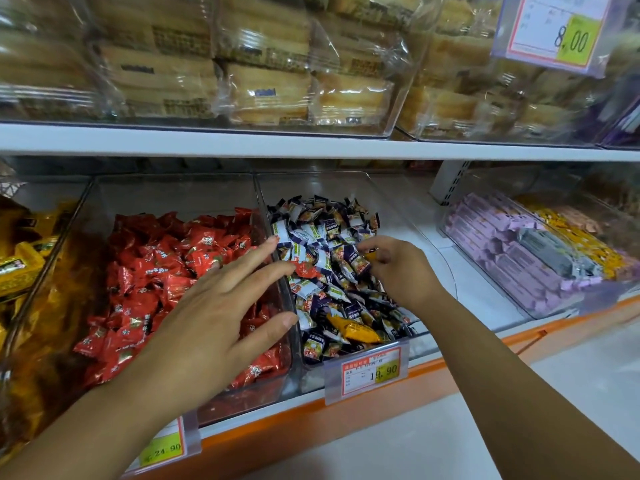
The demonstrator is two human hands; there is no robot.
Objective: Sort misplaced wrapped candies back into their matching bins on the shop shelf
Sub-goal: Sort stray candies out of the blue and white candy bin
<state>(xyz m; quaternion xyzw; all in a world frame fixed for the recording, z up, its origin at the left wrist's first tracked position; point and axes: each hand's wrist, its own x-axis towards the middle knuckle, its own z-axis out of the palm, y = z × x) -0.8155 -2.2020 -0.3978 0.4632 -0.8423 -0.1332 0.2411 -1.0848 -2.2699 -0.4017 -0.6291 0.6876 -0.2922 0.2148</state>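
Head view: open left hand (221, 306) reaches stray red candy (304, 270) in purple-candy bin (311, 187); right hand (398, 268) seemingly pinches yellow candy (370, 255); next, grip red.

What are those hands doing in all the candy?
A person is tidying clear plastic candy bins on a shop shelf. The left hand, fingers straight, reaches across the bin of red-wrapped candies towards a stray red-wrapped candy lying in the bin of purple-and-white wrapped candies. The right hand is curled and seems to pinch a small yellow-wrapped candy. A larger orange-wrapped candy also lies in that bin, near the front.
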